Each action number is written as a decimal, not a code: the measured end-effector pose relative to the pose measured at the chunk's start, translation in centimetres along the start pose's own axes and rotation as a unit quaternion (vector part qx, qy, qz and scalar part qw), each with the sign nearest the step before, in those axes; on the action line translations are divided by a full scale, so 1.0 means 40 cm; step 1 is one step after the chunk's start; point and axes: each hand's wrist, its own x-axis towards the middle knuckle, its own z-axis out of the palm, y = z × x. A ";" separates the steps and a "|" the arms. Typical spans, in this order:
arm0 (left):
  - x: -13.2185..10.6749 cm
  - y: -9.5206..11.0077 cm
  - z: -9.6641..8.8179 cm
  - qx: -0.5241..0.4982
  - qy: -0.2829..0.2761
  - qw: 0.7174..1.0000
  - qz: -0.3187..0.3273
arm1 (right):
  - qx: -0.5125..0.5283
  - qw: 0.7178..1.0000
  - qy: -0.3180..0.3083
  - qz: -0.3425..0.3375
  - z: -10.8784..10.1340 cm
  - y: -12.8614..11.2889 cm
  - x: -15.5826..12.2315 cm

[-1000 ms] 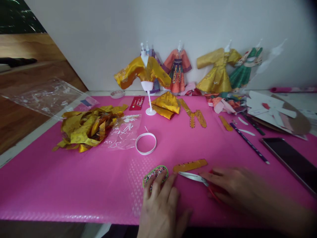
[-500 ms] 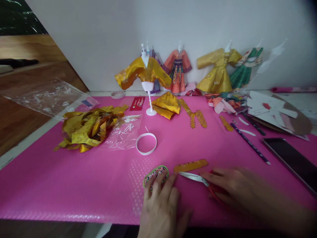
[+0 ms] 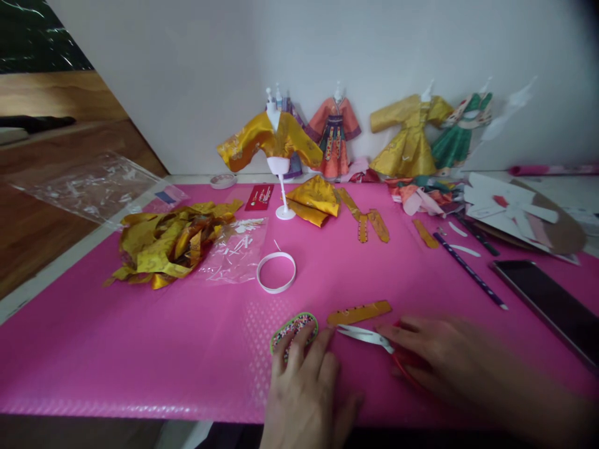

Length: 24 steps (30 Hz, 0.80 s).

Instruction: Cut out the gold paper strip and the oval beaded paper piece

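- Nowhere is writing legible: the red card (image 3: 259,196) near the mannequin stand carries pale print too small to read.
- Left hand (image 3: 304,390) lies flat, fingers slightly spread, fingertips resting on the green-edged beaded oval patch (image 3: 292,329).
- Right hand (image 3: 437,358), blurred, covers the red handles of the scissors (image 3: 369,337); whether its fingers grip them cannot be told. The blades point left, just below the gold strip (image 3: 359,312).
- A pink textured mat (image 3: 140,349) covers the table; a white wall stands behind, wooden floor at left.
- Paper robes (image 3: 337,134) line the wall; a dark phone (image 3: 552,302) is cut off at right.
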 end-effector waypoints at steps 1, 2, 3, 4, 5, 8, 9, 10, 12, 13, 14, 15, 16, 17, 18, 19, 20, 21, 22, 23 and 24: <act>0.000 -0.001 0.000 0.000 -0.001 1.000 -0.001 | -0.001 1.000 0.001 0.001 0.000 0.000 -0.006; 0.000 -0.001 0.000 0.000 -0.001 1.000 -0.002 | -0.001 1.000 0.003 0.004 0.001 0.000 -0.013; 0.000 -0.001 0.000 -0.001 -0.001 1.000 -0.003 | 0.000 1.000 0.005 0.006 0.003 0.001 -0.022; 0.002 0.000 -0.001 -0.003 0.001 1.000 -0.003 | 0.003 1.000 0.008 0.013 0.007 0.001 -0.033; 0.004 0.001 -0.001 -0.006 0.005 1.000 -0.002 | 0.007 1.000 0.010 0.023 0.012 0.002 -0.043; 0.012 0.007 -0.006 -0.012 0.024 1.000 0.000 | 0.020 0.998 0.009 0.055 0.036 0.003 -0.072; 0.013 0.008 -0.008 -0.013 0.033 0.999 0.000 | 0.022 0.998 0.010 0.062 0.046 0.004 -0.079; 0.012 0.006 -0.010 -0.015 0.041 0.999 0.000 | 0.022 0.998 0.015 0.064 0.056 0.004 -0.085; 0.002 -0.003 -0.015 -0.018 0.058 0.998 -0.005 | 0.016 0.997 0.044 0.059 0.074 0.005 -0.093; -0.009 -0.012 -0.017 -0.015 0.062 0.998 -0.011 | 0.010 0.997 0.062 0.055 0.083 0.005 -0.096; -0.022 -0.024 -0.019 -0.007 0.070 0.997 -0.019 | 0.005 0.996 0.078 0.049 0.091 0.005 -0.097; -0.037 -0.037 -0.021 0.008 0.075 0.997 -0.033 | 0.001 0.994 0.095 0.046 0.098 0.004 -0.099; -0.052 -0.051 -0.023 0.030 0.082 0.995 -0.049 | -0.001 0.993 0.113 0.045 0.105 0.003 -0.100; -0.068 -0.065 -0.024 0.055 0.093 0.991 -0.074 | 0.000 0.990 0.130 0.047 0.112 0.002 -0.101; -0.081 -0.077 -0.026 0.077 0.096 0.987 -0.104 | 0.001 0.988 0.145 0.050 0.118 0.001 -0.102; -0.092 -0.088 -0.027 0.093 0.090 0.982 -0.135 | 0.002 0.985 0.162 0.054 0.124 0.000 -0.102; -0.099 -0.097 -0.028 0.106 0.088 0.978 -0.157 | 0.003 0.983 0.176 0.059 0.130 -0.002 -0.103; -0.102 -0.103 -0.028 0.115 0.086 0.975 -0.172 | 0.004 0.981 0.185 0.064 0.135 -0.003 -0.103; -0.103 -0.107 -0.027 0.119 0.086 0.973 -0.180 | 0.005 0.979 0.191 0.066 0.139 -0.003 -0.104; -0.101 -0.110 -0.026 0.119 0.089 0.972 -0.183 | 0.007 0.978 0.197 0.069 0.142 -0.004 -0.104; -0.098 -0.111 -0.024 0.114 0.091 0.972 -0.185 | 0.008 0.977 0.203 0.070 0.145 -0.005 -0.103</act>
